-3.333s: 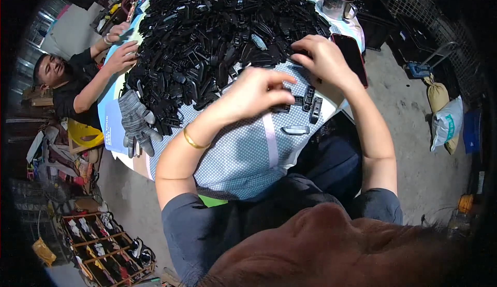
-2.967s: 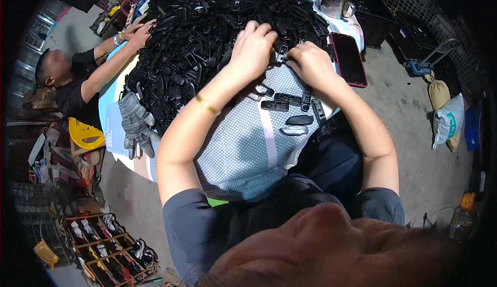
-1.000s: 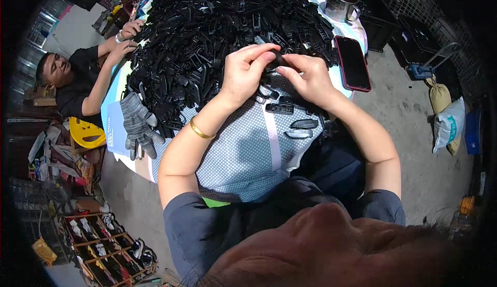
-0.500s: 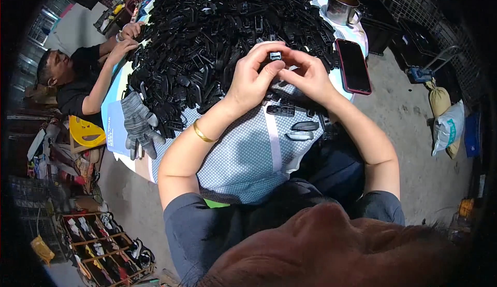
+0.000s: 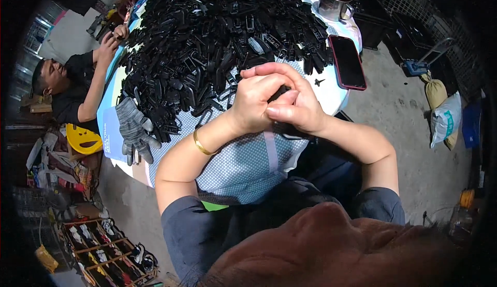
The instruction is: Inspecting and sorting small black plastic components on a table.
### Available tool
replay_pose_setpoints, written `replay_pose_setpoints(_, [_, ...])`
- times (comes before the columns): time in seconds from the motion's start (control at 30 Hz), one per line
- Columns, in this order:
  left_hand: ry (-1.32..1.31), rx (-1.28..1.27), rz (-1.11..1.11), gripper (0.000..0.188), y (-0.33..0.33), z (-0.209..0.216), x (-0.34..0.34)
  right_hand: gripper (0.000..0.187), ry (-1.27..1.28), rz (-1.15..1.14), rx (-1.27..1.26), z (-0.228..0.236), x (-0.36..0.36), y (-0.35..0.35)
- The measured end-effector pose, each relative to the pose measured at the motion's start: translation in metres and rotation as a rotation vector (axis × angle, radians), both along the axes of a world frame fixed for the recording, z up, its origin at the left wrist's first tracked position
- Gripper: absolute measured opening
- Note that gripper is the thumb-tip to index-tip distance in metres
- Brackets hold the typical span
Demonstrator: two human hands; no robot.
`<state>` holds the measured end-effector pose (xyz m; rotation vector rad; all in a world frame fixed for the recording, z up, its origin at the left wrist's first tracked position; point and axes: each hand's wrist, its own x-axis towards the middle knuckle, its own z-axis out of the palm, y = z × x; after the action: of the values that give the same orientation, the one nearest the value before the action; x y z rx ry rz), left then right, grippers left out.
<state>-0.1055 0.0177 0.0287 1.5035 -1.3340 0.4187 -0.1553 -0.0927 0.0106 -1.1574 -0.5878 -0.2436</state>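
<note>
Dotted tablecloth [image 5: 243,168], both hands' grip, left [image 5: 256,100] and right [image 5: 297,112], clamped together on small black part [image 5: 280,93].

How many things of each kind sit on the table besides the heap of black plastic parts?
Smartphone: 1
Metal cup: 1
Grey work gloves: 1 bundle, number of gloves unclear
Total: 3
The heap of black parts is too dense to count. Left hand and right hand are clasped around one black part.
</note>
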Motion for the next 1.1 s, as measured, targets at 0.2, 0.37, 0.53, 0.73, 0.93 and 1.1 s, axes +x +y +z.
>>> replay_pose_setpoints(0.2, [0.140,0.087,0.084,0.008,0.002,0.008,-0.004,0.067,0.153,0.034,0.076,0.009,-0.003,0.007])
replay_pose_setpoints(0.37, [0.199,0.086,0.036,0.018,0.003,0.012,0.002,0.099,-0.009,-0.040,-0.070,0.012,0.014,-0.006])
replay_pose_setpoints(0.53, [0.218,0.159,-0.093,0.047,0.006,0.007,0.006,0.111,-0.050,0.023,-0.239,0.003,0.022,-0.026])
replay_pose_setpoints(0.73, [0.355,0.278,-0.264,0.050,0.009,-0.001,0.017,0.087,-0.020,-0.003,-0.469,0.010,0.019,-0.040])
replay_pose_setpoints(0.93, [0.692,0.074,-0.478,0.047,0.004,-0.001,0.008,0.093,0.017,-0.090,-0.686,0.013,0.017,-0.054])
replay_pose_setpoints(1.1, [0.326,0.172,-0.755,0.009,0.016,0.035,-0.047,0.076,-0.029,0.274,-0.715,0.016,0.014,-0.047])
